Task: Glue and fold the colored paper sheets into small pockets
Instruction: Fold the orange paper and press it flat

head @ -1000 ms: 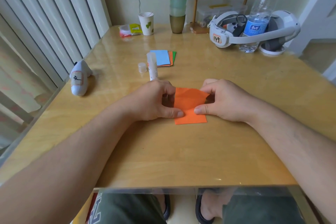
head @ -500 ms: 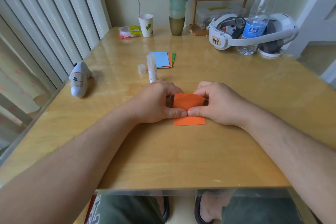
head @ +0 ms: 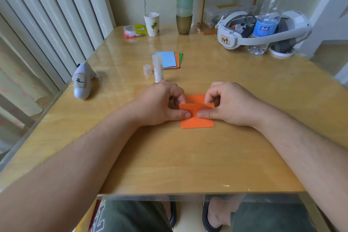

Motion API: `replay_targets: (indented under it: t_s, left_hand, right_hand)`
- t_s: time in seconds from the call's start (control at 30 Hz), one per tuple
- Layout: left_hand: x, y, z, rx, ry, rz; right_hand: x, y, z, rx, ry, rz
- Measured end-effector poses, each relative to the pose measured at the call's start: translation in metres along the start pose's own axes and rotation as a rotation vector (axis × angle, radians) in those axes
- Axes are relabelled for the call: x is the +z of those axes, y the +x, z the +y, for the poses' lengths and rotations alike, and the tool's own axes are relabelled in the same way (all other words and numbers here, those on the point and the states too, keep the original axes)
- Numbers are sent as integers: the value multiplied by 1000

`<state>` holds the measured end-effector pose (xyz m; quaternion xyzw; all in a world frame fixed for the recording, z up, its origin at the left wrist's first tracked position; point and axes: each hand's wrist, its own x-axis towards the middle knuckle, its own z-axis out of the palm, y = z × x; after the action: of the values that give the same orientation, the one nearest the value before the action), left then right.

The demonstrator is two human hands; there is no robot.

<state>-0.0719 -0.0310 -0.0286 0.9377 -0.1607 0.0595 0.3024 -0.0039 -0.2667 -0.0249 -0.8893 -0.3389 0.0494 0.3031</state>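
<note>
Fingers of both hands are curled onto a small orange paper sheet (head: pixel 196 118) lying at the middle of the glossy wooden table (head: pixel 188 156): the left hand (head: pixel 162 104) pinches the sheet's left side with its thumb pressed flat on top, and the right hand (head: pixel 231 104) pinches the right side the same way, the two thumb tips nearly meeting. The far half of the sheet is folded toward the person, its edge lifted slightly at the right. At 11 o'clock from the hands an uncapped white glue stick (head: pixel 157 67) stands upright, its clear cap (head: pixel 147 69) just beside it at 9 o'clock. Touching the stick at 2 o'clock lies a flat stack of blue, orange and green paper sheets (head: pixel 169 59). Farther off at 10 o'clock rests a white plush toy (head: pixel 82 81).
</note>
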Motion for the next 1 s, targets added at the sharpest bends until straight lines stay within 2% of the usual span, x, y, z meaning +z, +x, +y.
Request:
replay_targets:
  t_s: [0.23,0.53,1.0]
  left_hand:
    - [0,-1,3,-35,2,-14]
    - [6,4,8,30,19,12]
    - [2,0,5,-35,5,-7]
  right_hand:
    - [1,0,1,-4,3,-6]
    - [10,2,2,-78,7,32]
    - [2,3,10,-35,32,7]
